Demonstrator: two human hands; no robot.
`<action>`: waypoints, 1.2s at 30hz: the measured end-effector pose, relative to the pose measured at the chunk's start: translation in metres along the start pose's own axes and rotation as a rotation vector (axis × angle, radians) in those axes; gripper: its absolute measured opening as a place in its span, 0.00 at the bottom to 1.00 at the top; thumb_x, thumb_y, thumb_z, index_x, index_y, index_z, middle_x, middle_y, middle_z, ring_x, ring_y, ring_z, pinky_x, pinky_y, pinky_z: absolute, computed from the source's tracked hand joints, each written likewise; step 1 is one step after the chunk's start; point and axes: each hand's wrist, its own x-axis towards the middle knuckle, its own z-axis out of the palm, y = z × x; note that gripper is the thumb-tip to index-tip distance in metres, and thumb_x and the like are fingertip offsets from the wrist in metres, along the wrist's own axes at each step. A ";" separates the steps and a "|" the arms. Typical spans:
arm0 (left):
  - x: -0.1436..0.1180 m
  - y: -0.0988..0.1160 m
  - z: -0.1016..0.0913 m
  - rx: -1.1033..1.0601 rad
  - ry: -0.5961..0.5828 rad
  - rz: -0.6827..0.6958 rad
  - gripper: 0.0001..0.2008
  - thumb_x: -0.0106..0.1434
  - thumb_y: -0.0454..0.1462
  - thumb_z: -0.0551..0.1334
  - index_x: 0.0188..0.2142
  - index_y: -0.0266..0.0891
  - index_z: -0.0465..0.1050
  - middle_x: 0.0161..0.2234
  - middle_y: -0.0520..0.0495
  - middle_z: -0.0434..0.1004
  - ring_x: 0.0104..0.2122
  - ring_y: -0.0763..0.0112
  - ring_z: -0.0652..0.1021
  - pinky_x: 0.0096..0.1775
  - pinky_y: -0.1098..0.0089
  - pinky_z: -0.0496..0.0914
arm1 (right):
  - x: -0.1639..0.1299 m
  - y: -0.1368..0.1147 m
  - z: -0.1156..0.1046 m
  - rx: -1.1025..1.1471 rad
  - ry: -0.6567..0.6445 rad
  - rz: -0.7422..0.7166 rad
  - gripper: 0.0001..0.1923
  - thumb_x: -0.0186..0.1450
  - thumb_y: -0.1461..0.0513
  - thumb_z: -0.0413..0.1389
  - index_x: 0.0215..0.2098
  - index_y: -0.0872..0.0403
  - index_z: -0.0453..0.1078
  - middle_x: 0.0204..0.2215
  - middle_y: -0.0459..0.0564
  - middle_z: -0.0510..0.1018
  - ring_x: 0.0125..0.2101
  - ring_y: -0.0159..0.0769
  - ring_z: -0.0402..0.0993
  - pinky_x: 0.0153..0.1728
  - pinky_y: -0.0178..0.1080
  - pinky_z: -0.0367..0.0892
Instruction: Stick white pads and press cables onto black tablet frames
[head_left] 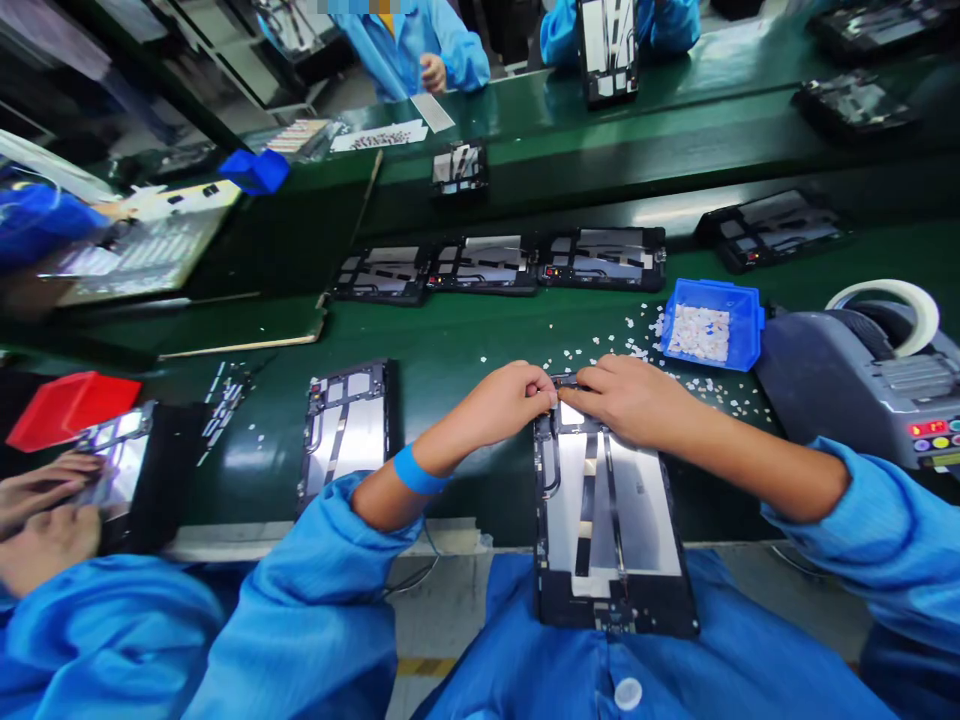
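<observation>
An opened tablet [637,510] with bare metal plates and dark ribbon cables lies in front of me, its near end jutting past the bench edge. My left hand [517,400], with a blue band at the wrist, pinches at the tablet's far left corner; whatever is between its fingertips is too small to make out. My right hand [626,395] rests over the far edge, fingertips pressed down beside the left ones. Its fingers hide part of that edge. Small white pieces [596,345] lie scattered just beyond both hands.
A blue bin [750,325] of white pieces stands beside a grey tape dispenser [855,390] at right. Another opened tablet [352,420] lies left. Several tablets [484,262] line the bench behind. A co-worker's hands [52,510] work on a tablet at far left, near a red bin [71,405].
</observation>
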 end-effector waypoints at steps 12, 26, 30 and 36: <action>-0.003 0.009 0.005 0.129 0.058 -0.003 0.07 0.65 0.34 0.61 0.32 0.40 0.77 0.32 0.48 0.76 0.34 0.64 0.75 0.37 0.66 0.67 | 0.000 -0.001 0.001 0.038 0.006 0.013 0.17 0.75 0.66 0.50 0.57 0.55 0.75 0.38 0.54 0.75 0.38 0.42 0.62 0.37 0.43 0.53; -0.012 0.002 0.026 0.109 0.207 -0.014 0.04 0.67 0.32 0.61 0.34 0.41 0.70 0.34 0.50 0.72 0.38 0.64 0.73 0.41 0.64 0.66 | 0.000 -0.002 0.002 0.029 0.010 0.010 0.17 0.76 0.66 0.50 0.58 0.55 0.75 0.39 0.54 0.76 0.38 0.42 0.62 0.38 0.43 0.52; -0.010 -0.004 0.030 -0.120 0.260 -0.142 0.08 0.63 0.33 0.65 0.38 0.41 0.66 0.32 0.55 0.66 0.32 0.71 0.68 0.35 0.69 0.62 | -0.001 0.000 0.001 0.042 0.011 0.003 0.16 0.76 0.65 0.49 0.57 0.55 0.75 0.38 0.53 0.76 0.38 0.42 0.62 0.37 0.43 0.51; -0.003 -0.003 0.035 -0.503 0.228 -0.273 0.09 0.59 0.31 0.64 0.36 0.41 0.65 0.28 0.58 0.61 0.26 0.76 0.64 0.29 0.71 0.58 | -0.002 0.001 0.001 0.050 0.026 -0.009 0.16 0.77 0.65 0.49 0.55 0.56 0.75 0.38 0.54 0.77 0.37 0.41 0.62 0.36 0.43 0.51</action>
